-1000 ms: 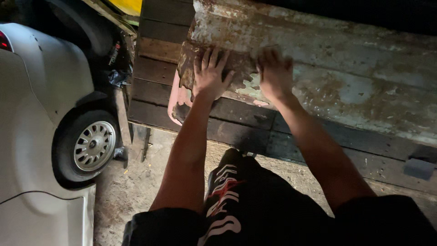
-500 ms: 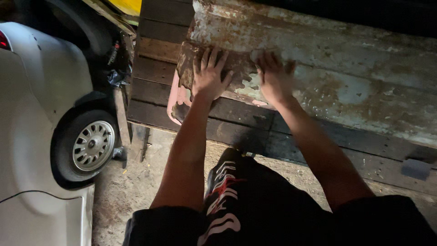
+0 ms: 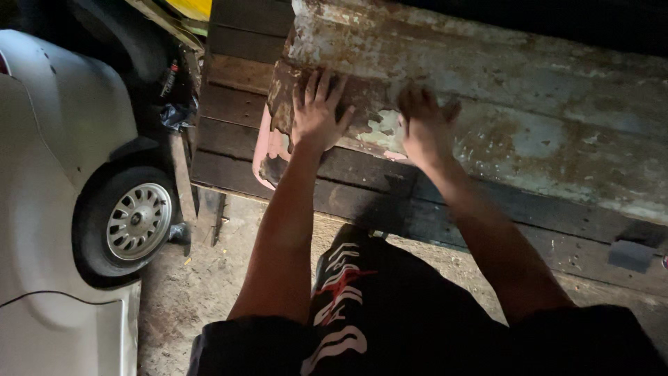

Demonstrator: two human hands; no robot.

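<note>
Rusty metal sheet (image 3: 487,118): lies flat on dark wooden planks (image 3: 236,104), long axis running left to right across the view, tilting slightly down toward the right. Paint flaked, patches of pale green and brown rust. Its left end (image 3: 278,90) is ragged and sits over something pink (image 3: 268,150) that pokes out from under the corner; cannot tell what that pink piece is.

Both hands are on the left end of the sheet, none of the long right-hand run is covered.

Left hand (image 3: 316,111): palm down, fingers spread wide, flat on the sheet just inside the left edge. Pressing, not gripping; nothing pinched.

Right hand (image 3: 424,129): also on the sheet, a little further right and nearer the lower edge. Fingers look curled or bunched, slightly blurred, so I cannot tell whether they hook the edge or just press. No object held in either hand.

So: sheet extends well away to the right of both hands; left hand is nearer the free left end, right hand nearer the middle and the near edge.

Around: planks form a platform edge (image 3: 362,202) just above dirt ground (image 3: 209,278). White car (image 3: 62,139) with wheel (image 3: 136,223) on the left, well apart from the hands. Small grey block (image 3: 630,254) on the planks at far right. The person's dark printed shorts (image 3: 348,306) show below.
</note>
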